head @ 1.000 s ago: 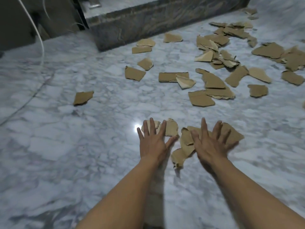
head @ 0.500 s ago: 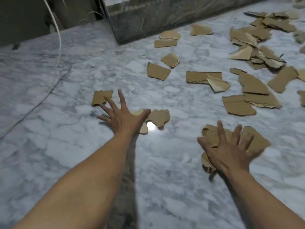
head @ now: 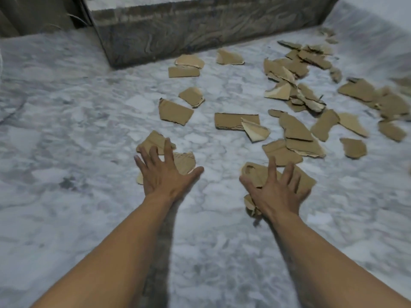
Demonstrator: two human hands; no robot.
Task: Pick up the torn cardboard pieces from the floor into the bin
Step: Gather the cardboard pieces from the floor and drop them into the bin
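Here, both hands are laid flat on the marble floor (head: 77,130) near the centre of the frame, with straight fingers spread wide and nothing gripped. The left hand (head: 165,174) is pressed on a small cluster of cardboard (head: 153,140) left of centre. Parts of that cluster are seen beyond the fingertips, and a pale corner is seen at the hand's outer edge. The right hand (head: 275,190) is spread over a second heap of cardboard (head: 255,174) right of centre, with a crumpled bit seen beside the wrist. More torn cardboard pieces (head: 293,127) are scattered over the upper middle and upper right of the frame, many overlapping. A dark veined stone block (head: 200,25) is seen along the top edge, with a few pieces lying near its base.
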